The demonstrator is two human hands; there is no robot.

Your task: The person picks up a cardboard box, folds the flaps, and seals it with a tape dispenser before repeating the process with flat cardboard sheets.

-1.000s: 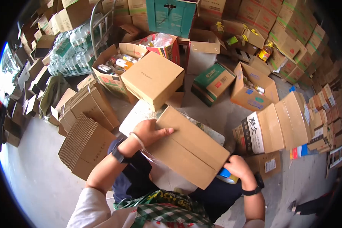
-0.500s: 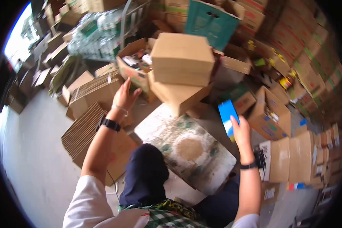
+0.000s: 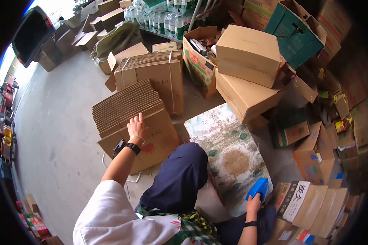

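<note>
My left hand rests flat on top of a stack of flattened cardboard boxes lying on the floor at my left. Its fingers are spread and nothing is held in it. My right hand is low at the right and holds a blue tape dispenser against the edge of a worn patterned board in front of my knees. Two closed cardboard boxes stand stacked beyond the board.
A tied bundle of flat cartons lies behind the stack. An open box of goods, a teal box and packs of water bottles stand at the back. Open cartons crowd the right. Bare concrete floor stretches left.
My head turned left and down. My left hand dropped from the air onto the flat carton stack. My right hand lowered the blue tape dispenser to the board's edge.
</note>
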